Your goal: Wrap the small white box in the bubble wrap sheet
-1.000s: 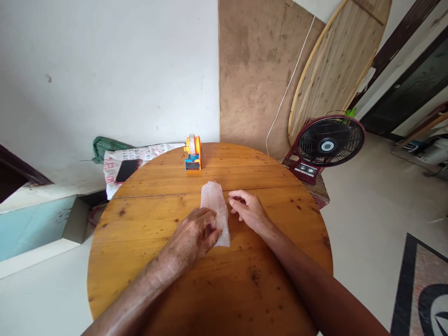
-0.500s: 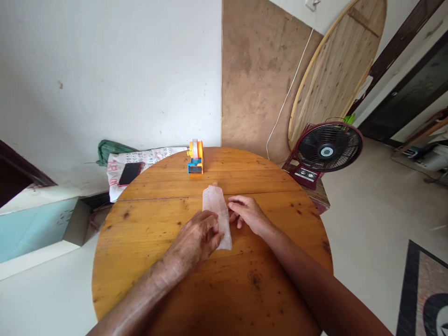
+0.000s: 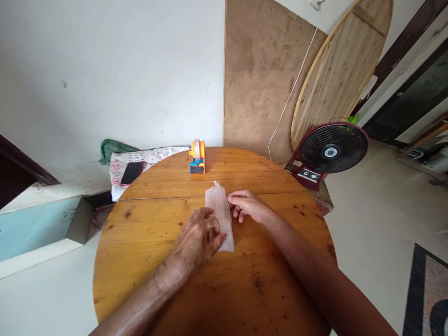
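Observation:
A pale, translucent strip of what looks like bubble wrap (image 3: 220, 212) lies lengthwise on the wooden table, with a narrow tab sticking up at its far end. Whether anything is inside it I cannot make out. My left hand (image 3: 198, 235) rests over its near left side, thumb and bent fingers apart, the thumb touching the surface. At the upper right edge, my right hand (image 3: 247, 205) pinches the wrap between thumb and forefinger, the other fingers curled below. An orange and blue tape dispenser (image 3: 198, 157) with a tape roll stands beyond the wrap.
The round wooden table (image 3: 140, 242) has its far edge near the wall. Left of it, a dark phone (image 3: 132, 172) lies on a white printed sack (image 3: 117, 179). A dark red fan (image 3: 331, 151) stands at the right, before a leaning round wooden board (image 3: 336, 70).
My left fingers have lifted and spread a little from the wrap. My right fingers have closed on its right edge, and the tab at the far end stands out more.

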### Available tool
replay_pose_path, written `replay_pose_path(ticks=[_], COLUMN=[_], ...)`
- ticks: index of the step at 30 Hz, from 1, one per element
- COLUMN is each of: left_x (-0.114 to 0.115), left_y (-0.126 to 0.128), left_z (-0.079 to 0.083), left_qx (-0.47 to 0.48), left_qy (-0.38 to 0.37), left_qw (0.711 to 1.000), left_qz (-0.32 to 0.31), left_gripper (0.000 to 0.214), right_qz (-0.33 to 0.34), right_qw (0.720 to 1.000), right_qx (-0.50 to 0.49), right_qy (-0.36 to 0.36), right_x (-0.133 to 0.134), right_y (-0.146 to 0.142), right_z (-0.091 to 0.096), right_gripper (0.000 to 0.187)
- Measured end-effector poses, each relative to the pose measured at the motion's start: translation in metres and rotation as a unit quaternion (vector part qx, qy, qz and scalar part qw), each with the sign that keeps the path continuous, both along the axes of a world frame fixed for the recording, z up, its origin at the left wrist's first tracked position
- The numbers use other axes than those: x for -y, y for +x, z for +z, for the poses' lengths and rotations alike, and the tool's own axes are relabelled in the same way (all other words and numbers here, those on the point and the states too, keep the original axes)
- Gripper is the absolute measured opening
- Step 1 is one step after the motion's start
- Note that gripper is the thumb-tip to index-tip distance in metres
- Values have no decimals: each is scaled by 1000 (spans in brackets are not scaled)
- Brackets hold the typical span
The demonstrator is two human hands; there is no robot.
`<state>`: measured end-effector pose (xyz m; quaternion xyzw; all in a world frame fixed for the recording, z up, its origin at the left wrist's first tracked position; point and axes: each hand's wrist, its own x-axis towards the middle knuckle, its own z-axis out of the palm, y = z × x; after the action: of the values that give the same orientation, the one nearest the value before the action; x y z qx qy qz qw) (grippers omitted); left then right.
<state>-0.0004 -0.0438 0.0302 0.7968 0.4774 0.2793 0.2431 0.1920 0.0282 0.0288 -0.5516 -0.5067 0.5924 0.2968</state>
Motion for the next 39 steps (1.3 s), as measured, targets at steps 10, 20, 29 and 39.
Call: replay_pose_path(ticks=[10,20,29,39], left_x=[-1,-2,-1,2], left_y=[0,0,-3,-2], left_z=[-3,-3,3,6], left_qx=[25,35,-54,-70], left_qy=[-36,18,104,-3], left_qw=[999,999,992,997], left_qz=[-11,-34,-57,-44], left_gripper=[16,16,19,19], right_qz=[4,-19,-63,-101], right_qw=[1000,987,945,960], right_qx=[-7,134,233,120], right_qy=[25,83,222,234], right_x=[-6,-6,-3,-4], right_y=[-4,-18,-26,-28], right_z=[-12,-12,-10,-26], right_gripper=[20,13,24,24])
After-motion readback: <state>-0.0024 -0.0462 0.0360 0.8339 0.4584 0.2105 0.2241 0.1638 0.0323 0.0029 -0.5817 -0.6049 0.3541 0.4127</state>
